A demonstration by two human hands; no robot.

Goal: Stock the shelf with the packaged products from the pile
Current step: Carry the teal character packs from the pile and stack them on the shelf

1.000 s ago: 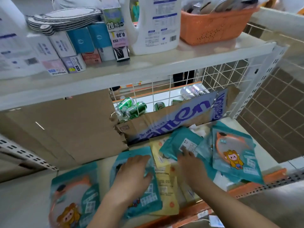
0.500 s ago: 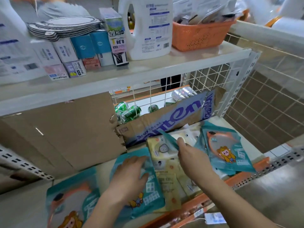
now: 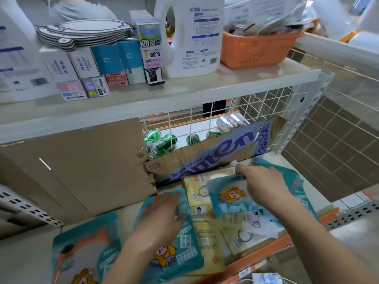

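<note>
The right hand (image 3: pixel 264 187) pinches the far edge of a teal packet (image 3: pixel 229 199) atop the pile (image 3: pixel 207 238) on the shelf (image 3: pixel 123 218), long axis roughly 12-to-6, at 2 o'clock from the left hand (image 3: pixel 162 214), which presses flat, fingers straight, on a second teal packet (image 3: pixel 184 249).

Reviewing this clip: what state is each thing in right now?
Left hand, open, pressing flat on the middle teal pack.
Right hand, gripping the held teal pack by its top edge.
Yellow packs, flat, partly covered.
Left teal pack, flat, untouched.
Cardboard box, torn open.
Green cans, on their sides.
Detergent bottle, upright.
</note>
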